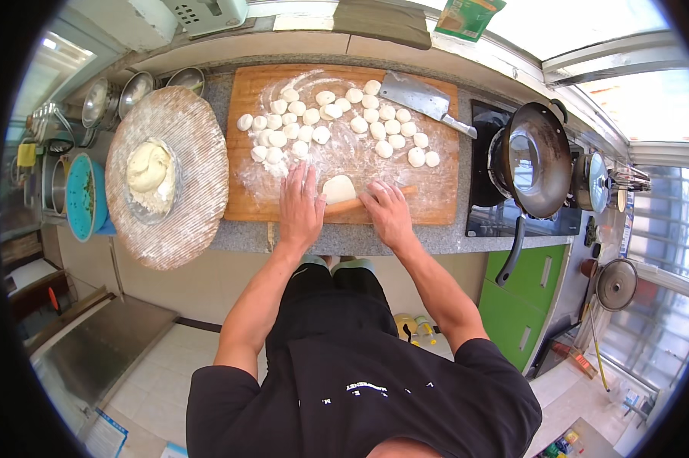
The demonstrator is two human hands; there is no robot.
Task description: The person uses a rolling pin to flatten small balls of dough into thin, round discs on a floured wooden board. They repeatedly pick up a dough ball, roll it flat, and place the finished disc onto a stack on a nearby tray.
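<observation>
A flattened piece of dough (338, 188) lies near the front of the floured wooden board (428, 210), against a wooden rolling pin (344, 206). My left hand (301, 206) is beside the dough, fingers stretched forward over the board and thumb toward the dough. The pin's left end runs to this hand; whether it continues under the palm is hidden. My right hand (388, 210) is closed over the pin, whose right end sticks out past the fingers. Several small floured dough pieces (321, 135) are scattered beyond my hands. A cleaver (417, 94) lies at the board's far right.
Left of the board, a round floured tray (199, 183) carries a bowl with a dough lump (149, 168). A blue basin (77, 202) stands farther left. On the right, a wok (554, 172) sits on the black cooktop (486, 221), its handle (510, 256) jutting past the counter edge.
</observation>
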